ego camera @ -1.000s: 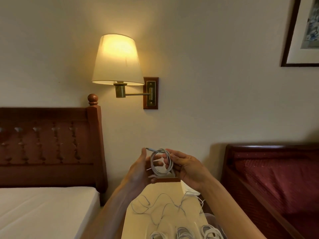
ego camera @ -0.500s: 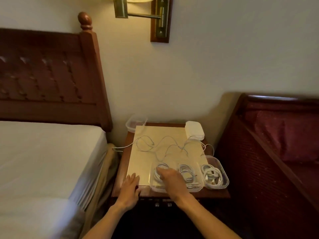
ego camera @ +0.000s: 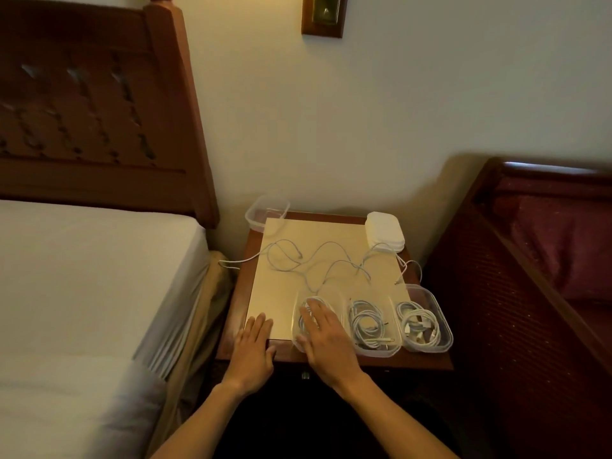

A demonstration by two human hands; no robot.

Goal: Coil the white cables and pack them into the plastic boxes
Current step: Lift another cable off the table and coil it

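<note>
Three clear plastic boxes stand in a row at the front of the nightstand (ego camera: 331,361). My right hand (ego camera: 326,339) lies flat, fingers straight, over the left box (ego camera: 334,294) and presses on the coiled white cable (ego camera: 306,311) inside it. The middle box (ego camera: 376,351) and the right box (ego camera: 442,329) each hold a white coil. My left hand (ego camera: 253,351) rests flat on the nightstand's front left edge. Loose white cables (ego camera: 318,260) sprawl across the pale top behind the boxes. An empty box (ego camera: 266,212) sits at the back left corner.
A stack of white lids (ego camera: 385,231) lies at the back right of the nightstand. A bed with a white sheet (ego camera: 82,293) and a wooden headboard (ego camera: 99,104) is on the left. A dark red wooden seat (ego camera: 546,260) stands on the right.
A second ago both hands held a coiled cable up in front of the wall. The view has dropped to the nightstand; the coil now lies in the left box under my right hand.
</note>
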